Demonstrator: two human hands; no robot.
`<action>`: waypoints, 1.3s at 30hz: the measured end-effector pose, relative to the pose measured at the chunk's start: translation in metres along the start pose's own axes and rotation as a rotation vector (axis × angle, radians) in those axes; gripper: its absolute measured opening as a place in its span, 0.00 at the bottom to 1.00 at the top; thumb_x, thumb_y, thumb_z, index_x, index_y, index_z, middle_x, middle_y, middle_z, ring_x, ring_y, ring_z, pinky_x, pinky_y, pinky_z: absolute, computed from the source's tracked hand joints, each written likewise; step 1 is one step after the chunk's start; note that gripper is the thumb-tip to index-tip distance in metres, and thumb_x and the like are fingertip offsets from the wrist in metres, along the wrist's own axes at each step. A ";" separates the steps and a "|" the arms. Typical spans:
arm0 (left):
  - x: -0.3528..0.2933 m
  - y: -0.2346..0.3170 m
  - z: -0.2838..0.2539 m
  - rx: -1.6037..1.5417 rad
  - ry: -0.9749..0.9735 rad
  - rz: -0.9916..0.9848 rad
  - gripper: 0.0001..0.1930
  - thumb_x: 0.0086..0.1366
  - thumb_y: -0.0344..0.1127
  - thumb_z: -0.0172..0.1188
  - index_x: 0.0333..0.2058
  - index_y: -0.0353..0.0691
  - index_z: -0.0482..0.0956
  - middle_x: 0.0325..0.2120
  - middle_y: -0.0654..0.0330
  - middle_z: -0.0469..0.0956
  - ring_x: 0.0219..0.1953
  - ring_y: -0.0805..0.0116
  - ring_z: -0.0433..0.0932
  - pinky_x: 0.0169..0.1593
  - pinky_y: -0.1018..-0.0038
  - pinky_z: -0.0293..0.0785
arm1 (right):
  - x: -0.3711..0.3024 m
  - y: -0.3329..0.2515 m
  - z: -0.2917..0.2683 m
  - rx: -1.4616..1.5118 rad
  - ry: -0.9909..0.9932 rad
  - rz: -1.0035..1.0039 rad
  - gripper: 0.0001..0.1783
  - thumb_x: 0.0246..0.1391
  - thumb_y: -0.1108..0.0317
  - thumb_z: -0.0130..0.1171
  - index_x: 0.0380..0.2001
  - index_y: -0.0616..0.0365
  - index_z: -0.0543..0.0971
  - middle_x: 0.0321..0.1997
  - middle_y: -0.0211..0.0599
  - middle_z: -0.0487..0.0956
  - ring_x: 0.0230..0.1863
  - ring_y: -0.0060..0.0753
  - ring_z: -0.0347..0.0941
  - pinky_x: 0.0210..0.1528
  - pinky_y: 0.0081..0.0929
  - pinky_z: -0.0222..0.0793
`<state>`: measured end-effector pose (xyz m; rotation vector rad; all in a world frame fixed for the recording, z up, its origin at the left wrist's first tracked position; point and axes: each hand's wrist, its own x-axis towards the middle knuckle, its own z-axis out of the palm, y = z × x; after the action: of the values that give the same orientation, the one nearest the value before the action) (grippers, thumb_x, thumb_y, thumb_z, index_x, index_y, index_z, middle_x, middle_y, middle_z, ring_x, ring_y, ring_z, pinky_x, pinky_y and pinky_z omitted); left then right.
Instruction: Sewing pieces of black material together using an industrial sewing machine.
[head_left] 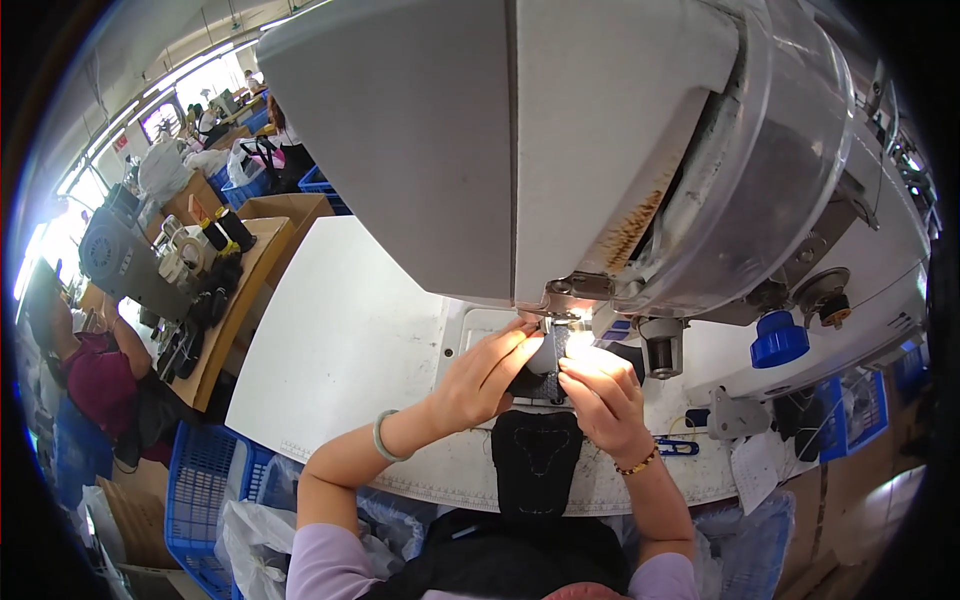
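Both hands are at the needle area (572, 292) of a large white sewing machine (420, 150), under a bright lamp. My left hand (478, 375) pinches the left side of a small dark fabric piece (543, 388), fingertips close to the needle. On the piece's right edge, the thumb and fingers of my right hand (606, 398) are closed. The fingers and the glare hide part of the fabric. Nearer to me, a black padded piece (537, 462) with light stitched lines lies over the table's front edge; I cannot tell whether it joins the piece in my hands.
Blue thread snips (678, 447) lie right of my right wrist. The machine's blue knob (779, 340) hangs at the right. Blue baskets (205, 505) with plastic bags stand below the white table (330, 330). At the left, a person (105, 385) sits by another machine (135, 265).
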<state>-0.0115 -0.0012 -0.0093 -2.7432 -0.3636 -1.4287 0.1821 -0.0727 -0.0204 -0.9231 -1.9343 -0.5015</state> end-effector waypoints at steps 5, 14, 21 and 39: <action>-0.002 -0.009 0.004 -0.005 0.019 0.001 0.31 0.37 0.13 0.53 0.48 0.25 0.67 0.47 0.43 0.69 0.47 0.47 0.73 0.50 0.64 0.73 | 0.008 0.000 0.002 0.055 -0.001 0.027 0.15 0.41 0.77 0.61 0.37 0.55 0.78 0.43 0.26 0.78 0.44 0.29 0.73 0.48 0.31 0.67; 0.000 -0.022 0.009 0.000 0.087 -0.063 0.25 0.42 0.16 0.55 0.44 0.29 0.72 0.42 0.46 0.73 0.41 0.50 0.75 0.43 0.67 0.75 | 0.015 -0.002 0.005 0.057 -0.003 0.114 0.17 0.42 0.77 0.61 0.39 0.53 0.79 0.44 0.28 0.76 0.46 0.31 0.73 0.51 0.32 0.66; 0.002 -0.028 0.009 -0.092 0.082 -0.132 0.22 0.44 0.17 0.56 0.43 0.31 0.73 0.39 0.50 0.76 0.40 0.53 0.76 0.42 0.66 0.74 | 0.019 -0.006 0.003 -0.068 -0.008 0.101 0.15 0.43 0.76 0.63 0.39 0.56 0.79 0.41 0.30 0.76 0.42 0.32 0.71 0.46 0.29 0.61; 0.045 -0.067 -0.005 -1.124 -0.187 -1.174 0.16 0.55 0.32 0.63 0.42 0.33 0.76 0.37 0.60 0.77 0.37 0.71 0.77 0.43 0.76 0.75 | 0.009 0.006 0.010 -0.020 0.064 0.156 0.15 0.45 0.75 0.63 0.40 0.57 0.78 0.43 0.34 0.76 0.40 0.34 0.69 0.44 0.28 0.64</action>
<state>-0.0055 0.0723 0.0242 -3.7220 -1.9816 -1.9431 0.1783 -0.0583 -0.0177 -1.0487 -1.7860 -0.4539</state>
